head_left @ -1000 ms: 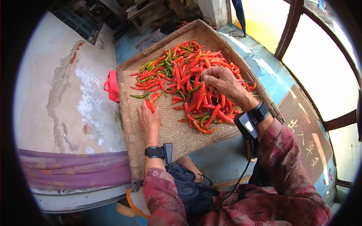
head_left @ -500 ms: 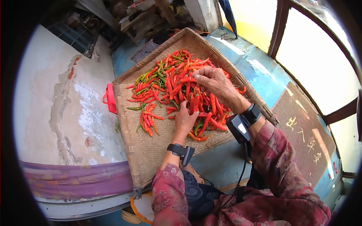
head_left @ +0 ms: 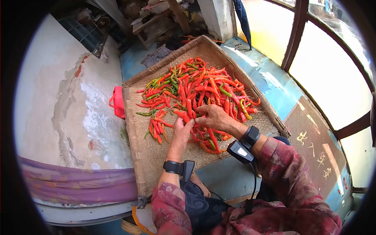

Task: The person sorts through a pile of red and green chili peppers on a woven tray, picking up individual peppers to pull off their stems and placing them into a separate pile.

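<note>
Head view: handles loose peppers with both hands over a woven tray [head_left: 152, 158], seemingly at the step of picking at the near side of a large heap [head_left: 213, 88]. With the left hand [head_left: 181, 135], appears to hold a red pepper [head_left: 182, 114] between thumb and fingers, at the heap's edge. With the right hand [head_left: 217, 118], reaches in just beside it, thumb and fingertips set narrowly apart; cannot tell whether gripping anything there. Calls next, by judgement, for a light pinch and a little space between both hands, so as to part the pepper from its neighbours without dragging others along. Beyond the hands, shows mostly red peppers in the heap, with green ones [head_left: 225, 91] mixed in; just left of the left hand, shows a small red cluster [head_left: 156, 127] on bare weave. Blocks part of the heap's near side with the right hand, and trails a black cable [head_left: 254, 182] from the right wrist device [head_left: 241, 152], possibly liable to snag. Around the tray, includes a red bag [head_left: 118, 102] near the left rim, a purple cloth [head_left: 78, 180] along the wall and a brown mat [head_left: 313, 145] to the right.
</note>
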`<action>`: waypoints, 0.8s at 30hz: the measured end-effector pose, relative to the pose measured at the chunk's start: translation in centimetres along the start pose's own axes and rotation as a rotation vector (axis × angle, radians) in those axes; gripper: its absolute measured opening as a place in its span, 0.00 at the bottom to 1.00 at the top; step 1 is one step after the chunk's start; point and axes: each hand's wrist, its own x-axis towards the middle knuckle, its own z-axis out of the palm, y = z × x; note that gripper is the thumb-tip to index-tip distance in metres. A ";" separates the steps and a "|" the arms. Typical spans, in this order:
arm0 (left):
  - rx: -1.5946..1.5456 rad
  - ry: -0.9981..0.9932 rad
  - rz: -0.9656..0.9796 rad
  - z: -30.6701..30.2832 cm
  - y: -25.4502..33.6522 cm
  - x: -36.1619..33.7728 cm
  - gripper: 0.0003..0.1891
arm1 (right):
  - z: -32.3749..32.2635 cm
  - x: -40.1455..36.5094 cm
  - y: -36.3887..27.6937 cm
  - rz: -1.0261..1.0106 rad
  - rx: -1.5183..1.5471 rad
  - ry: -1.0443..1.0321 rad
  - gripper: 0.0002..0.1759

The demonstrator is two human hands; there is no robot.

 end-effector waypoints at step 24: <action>1.166 0.701 0.532 -7.1 -2.2 -0.2 0.27 | -1.9 1.6 -1.0 0.176 0.327 0.146 0.11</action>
